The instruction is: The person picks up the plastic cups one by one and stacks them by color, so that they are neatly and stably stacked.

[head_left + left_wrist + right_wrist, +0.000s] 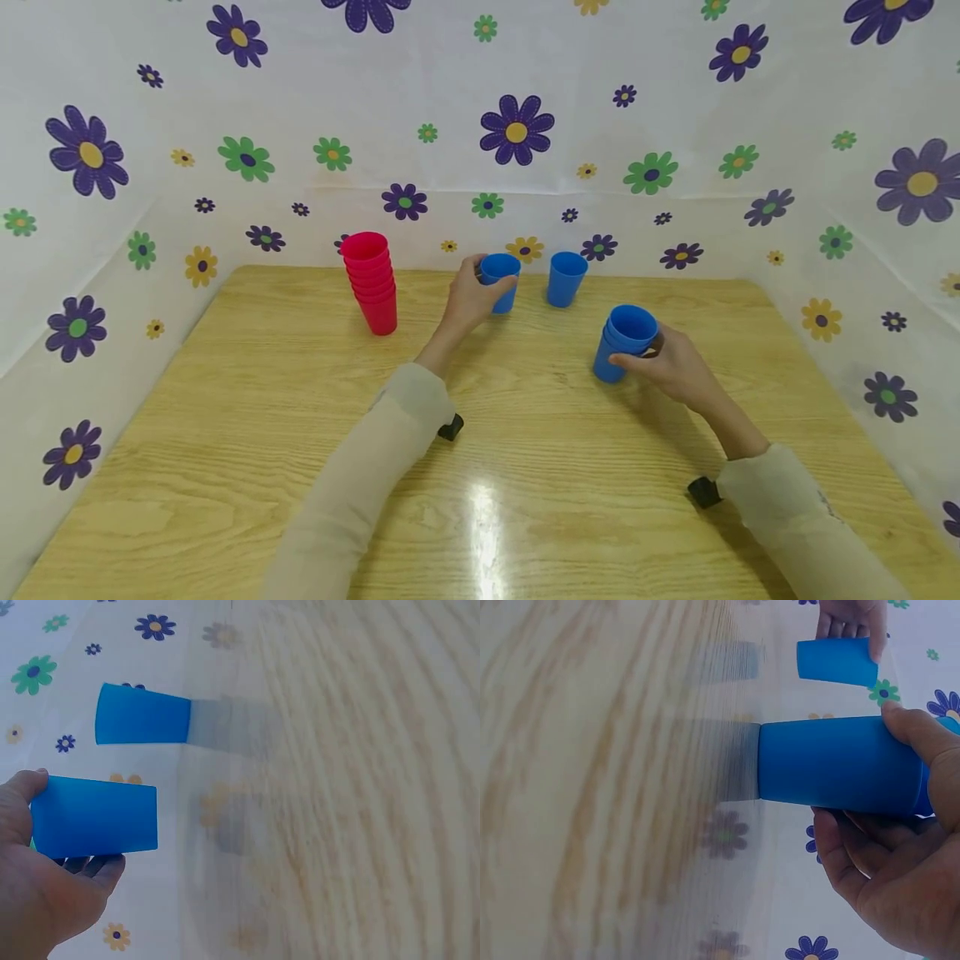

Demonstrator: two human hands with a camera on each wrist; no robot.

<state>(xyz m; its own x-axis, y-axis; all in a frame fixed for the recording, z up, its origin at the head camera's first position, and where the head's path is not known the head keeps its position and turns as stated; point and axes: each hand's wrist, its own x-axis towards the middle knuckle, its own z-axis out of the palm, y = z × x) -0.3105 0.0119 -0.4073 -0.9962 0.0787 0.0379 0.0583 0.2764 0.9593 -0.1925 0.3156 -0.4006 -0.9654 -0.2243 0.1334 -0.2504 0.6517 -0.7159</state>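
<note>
My left hand (471, 298) grips a single blue cup (500, 287) between thumb and fingers. In the left wrist view that blue cup (97, 817) is upright, its base slightly above the tabletop. My right hand (675, 367) holds a stack of nested blue cups (617, 354), thumb on the near side and fingers round the far side. In the right wrist view the stack's base (780, 761) appears to touch the table. Another blue cup (566, 282) stands upright by itself between the two hands, near the back edge.
A tall stack of several nested red cups (378, 308) stands at the back left of the wooden table (247, 433), left of my left hand. A white cloth with printed flowers (577, 158) rises behind the table and along both sides.
</note>
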